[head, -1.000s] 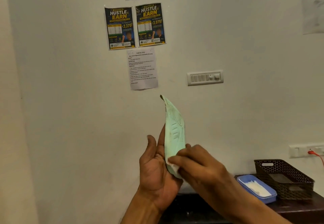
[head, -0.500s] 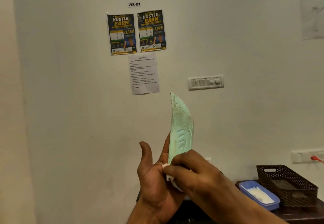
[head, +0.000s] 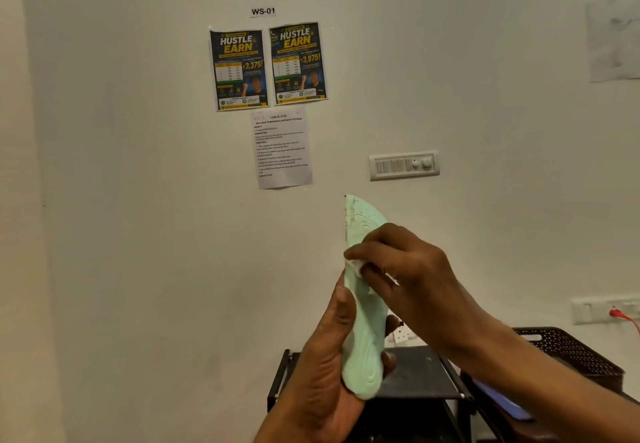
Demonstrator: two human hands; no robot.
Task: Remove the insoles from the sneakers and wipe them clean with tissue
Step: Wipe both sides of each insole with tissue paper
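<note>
A pale green insole (head: 365, 331) stands nearly upright in front of the wall, heel end down, its ridged underside facing me. My left hand (head: 323, 370) grips its lower half from the left, thumb along the edge. My right hand (head: 405, 269) presses a small wad of white tissue (head: 356, 265) against the insole's upper part, covering the middle of it. The toe end sticks up above my right fingers, with dark specks along its rim. No sneakers are in view.
A black rack (head: 415, 373) stands below my hands against the wall. To the right sit a dark woven basket (head: 571, 349) and a blue tray (head: 498, 401), mostly behind my right forearm. Posters, a switch panel (head: 404, 165) and a socket with a red plug (head: 614, 312) are on the wall.
My right hand with the tissue has slid up the insole from its heel end toward the toe. My view has tilted down, bringing the black rack into sight.
</note>
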